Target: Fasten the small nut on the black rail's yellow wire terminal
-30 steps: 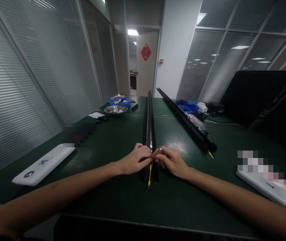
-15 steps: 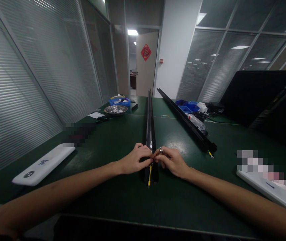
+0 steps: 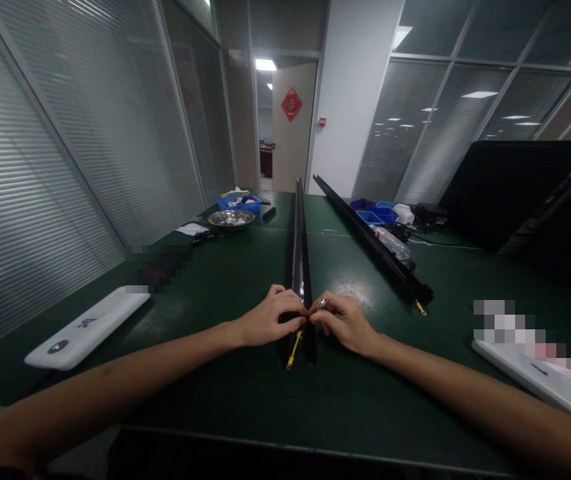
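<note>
A long black channel-shaped rail (image 3: 297, 253) runs away from me along the table. Over its near end, my left hand (image 3: 273, 317) and my right hand (image 3: 345, 321) meet with fingertips pinched together. A short yellow wire with a ring terminal (image 3: 293, 350) hangs from just below the fingertips toward the near end of the rail. What the fingers pinch is too small and covered to make out. To the right lies a second black rail (image 3: 370, 233), slanted, with a yellow-green wire and ring terminal (image 3: 420, 307) at its near end.
On the green table (image 3: 205, 387) stand a metal bowl (image 3: 230, 219) and a blue basket (image 3: 239, 203) at the far left. Blue bins (image 3: 378, 212) and a plastic bottle (image 3: 393, 243) lie beyond the right rail. White numbered devices (image 3: 88, 327) flank me on both sides.
The ring-terminal end of the yellow wire has swung a little to the left. My right fingertips have shifted slightly; both hands otherwise stay in place.
</note>
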Available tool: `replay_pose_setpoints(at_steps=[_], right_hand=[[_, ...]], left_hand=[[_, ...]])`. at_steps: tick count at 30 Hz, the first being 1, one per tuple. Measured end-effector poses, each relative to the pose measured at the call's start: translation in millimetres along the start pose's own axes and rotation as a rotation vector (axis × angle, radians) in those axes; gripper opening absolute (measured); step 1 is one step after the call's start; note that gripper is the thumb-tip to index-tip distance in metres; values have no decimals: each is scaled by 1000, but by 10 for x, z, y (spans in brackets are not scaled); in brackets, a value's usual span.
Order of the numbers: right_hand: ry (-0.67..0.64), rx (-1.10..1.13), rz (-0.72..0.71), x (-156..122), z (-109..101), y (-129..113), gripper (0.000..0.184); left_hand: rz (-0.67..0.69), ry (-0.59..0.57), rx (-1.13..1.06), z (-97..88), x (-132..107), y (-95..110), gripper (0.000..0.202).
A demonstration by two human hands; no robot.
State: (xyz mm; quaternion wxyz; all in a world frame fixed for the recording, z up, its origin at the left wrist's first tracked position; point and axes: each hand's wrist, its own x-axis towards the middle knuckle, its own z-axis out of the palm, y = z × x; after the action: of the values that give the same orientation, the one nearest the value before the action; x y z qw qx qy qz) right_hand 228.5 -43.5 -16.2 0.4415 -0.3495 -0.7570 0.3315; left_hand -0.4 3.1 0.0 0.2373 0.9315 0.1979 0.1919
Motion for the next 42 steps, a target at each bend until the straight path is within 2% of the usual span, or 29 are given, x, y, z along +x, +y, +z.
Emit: replay_pose_setpoints(at_steps=[21,42], right_hand=[[-22,-67,-41,-13,3,8,33],[-67,-100,-179,-20,-14,-34,27]], left_hand=[[9,-7,-6,-5,1,5,22],[16,-7,17,-9,-2,9,16]])
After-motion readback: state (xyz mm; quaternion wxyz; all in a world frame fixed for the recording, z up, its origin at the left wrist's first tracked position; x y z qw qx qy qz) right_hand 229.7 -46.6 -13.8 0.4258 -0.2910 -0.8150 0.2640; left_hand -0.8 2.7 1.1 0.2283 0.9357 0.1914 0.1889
